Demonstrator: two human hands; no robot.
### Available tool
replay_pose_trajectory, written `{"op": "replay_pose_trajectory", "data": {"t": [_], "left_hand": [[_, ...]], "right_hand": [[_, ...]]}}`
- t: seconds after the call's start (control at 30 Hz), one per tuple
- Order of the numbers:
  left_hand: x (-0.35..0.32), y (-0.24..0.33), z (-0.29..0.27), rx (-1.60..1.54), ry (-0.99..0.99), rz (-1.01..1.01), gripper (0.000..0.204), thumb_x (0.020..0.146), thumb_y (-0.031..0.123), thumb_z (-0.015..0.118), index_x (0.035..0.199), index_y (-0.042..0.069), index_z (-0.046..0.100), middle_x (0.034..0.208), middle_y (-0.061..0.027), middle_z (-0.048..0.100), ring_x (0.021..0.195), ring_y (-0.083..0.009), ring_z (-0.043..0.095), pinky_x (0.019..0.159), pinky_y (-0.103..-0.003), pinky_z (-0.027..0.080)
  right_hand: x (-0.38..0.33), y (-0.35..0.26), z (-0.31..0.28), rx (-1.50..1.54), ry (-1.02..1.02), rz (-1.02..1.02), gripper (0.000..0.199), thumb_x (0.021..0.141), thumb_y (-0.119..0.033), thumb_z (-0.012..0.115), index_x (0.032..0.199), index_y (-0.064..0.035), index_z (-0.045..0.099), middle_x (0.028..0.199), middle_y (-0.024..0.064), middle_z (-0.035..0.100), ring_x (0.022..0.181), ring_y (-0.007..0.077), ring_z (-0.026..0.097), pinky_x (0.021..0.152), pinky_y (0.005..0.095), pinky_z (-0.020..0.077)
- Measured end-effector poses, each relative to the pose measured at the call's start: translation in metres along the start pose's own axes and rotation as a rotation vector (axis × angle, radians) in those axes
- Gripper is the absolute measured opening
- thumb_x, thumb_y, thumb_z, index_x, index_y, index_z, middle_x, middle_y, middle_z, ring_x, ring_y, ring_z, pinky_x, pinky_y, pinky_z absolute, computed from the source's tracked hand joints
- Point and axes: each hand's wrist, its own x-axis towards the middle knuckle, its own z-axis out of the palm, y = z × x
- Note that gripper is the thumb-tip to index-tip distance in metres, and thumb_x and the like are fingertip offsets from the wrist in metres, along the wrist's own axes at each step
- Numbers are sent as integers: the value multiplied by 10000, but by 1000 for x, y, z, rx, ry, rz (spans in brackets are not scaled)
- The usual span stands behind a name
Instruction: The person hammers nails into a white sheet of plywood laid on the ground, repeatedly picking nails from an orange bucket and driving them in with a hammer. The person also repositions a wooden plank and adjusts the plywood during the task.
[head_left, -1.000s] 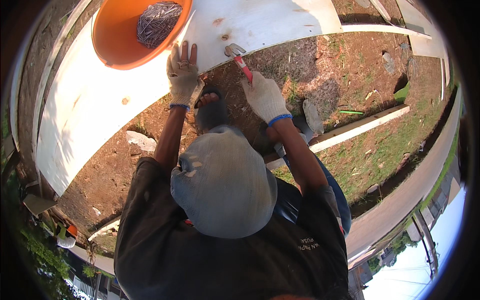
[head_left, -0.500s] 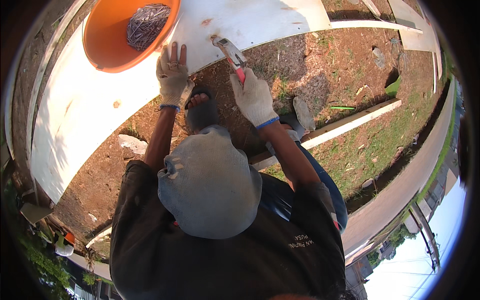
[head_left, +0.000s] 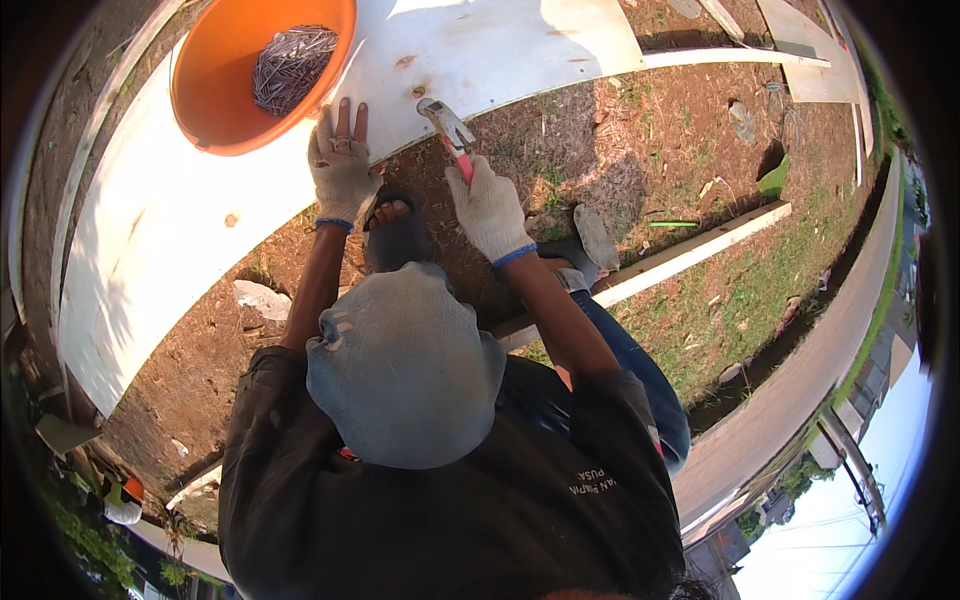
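Note:
My left hand point(head_left: 342, 168), in a pale knit glove with bare fingertips, rests on the edge of a whitish plywood sheet point(head_left: 190, 245). Its fingers are stretched out, and nothing shows in them. My right hand point(head_left: 490, 210), gloved as well, is wrapped round the red handle of a claw hammer point(head_left: 446, 124). The hammer's metal head is at the sheet's near edge, close to a dark knot; I cannot tell whether it touches the wood. Beyond my left hand, an orange bucket point(head_left: 210, 95) stands on the sheet, with a heap of nails point(head_left: 292, 70) inside.
A sandalled foot point(head_left: 395, 230) is between my arms at the sheet's edge. To the right, a long timber point(head_left: 690, 255) lies on the grassy soil, beside a flat stone point(head_left: 597, 238). A thin wooden strip point(head_left: 735, 57) and another board point(head_left: 815, 50) lie at the far right.
The hammer head has drawn back slightly toward me, away from the knot. My left hand stays flat on the sheet. The whole view has shifted a little.

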Motion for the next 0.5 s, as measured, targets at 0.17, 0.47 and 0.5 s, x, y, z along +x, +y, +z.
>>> {"op": "replay_pose_trajectory", "data": {"t": [0.17,0.47,0.5], "left_hand": [[6,7,-1,-1,-40,-4,1122,728,648,697,1665,181,295,1744,-97,216,1600,-337,156,1258,-510,134],[-15,-28,-10,-1276,41,-72,948,884,623,692,1630,137,366,1698,-129,305,1506,-382,365,1233,-471,293],[-17,-37,-11,-1752,42,-137,903,919,609,679,1622,130,377,1683,-139,334,1473,-392,428,1219,-467,343]], "right_hand": [[6,-11,-12,-48,-83,-8,349,1047,-366,573,1002,-20,560,851,288,690,844,506,681,719,606,525],[-19,25,9,188,22,128,420,1009,-409,652,986,5,579,753,235,603,669,389,663,708,523,522],[-22,40,18,234,92,154,377,1016,-388,666,972,-27,567,701,128,546,561,250,581,592,464,518]]}}
